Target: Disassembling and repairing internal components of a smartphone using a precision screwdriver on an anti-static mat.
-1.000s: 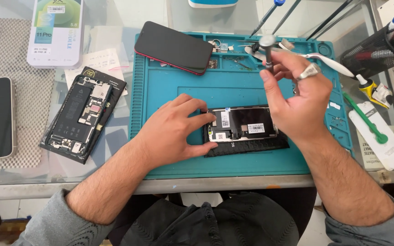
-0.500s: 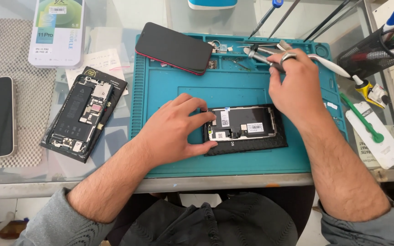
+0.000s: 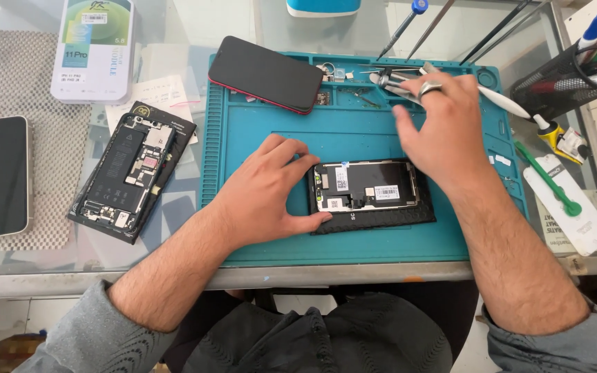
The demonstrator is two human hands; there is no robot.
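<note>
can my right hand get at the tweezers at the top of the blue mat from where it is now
Probably yes. The right hand is already over the tweezers on the blue mat, fingers at them, with nothing between; whether it grips them is unclear.

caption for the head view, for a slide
Left hand steadies an opened phone on a teal mat; right hand reaches toward tweezers.

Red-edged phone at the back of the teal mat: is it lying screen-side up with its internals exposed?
No, the red-edged phone lies closed and dark on the teal mat; the opened phone sits between the hands.
</note>
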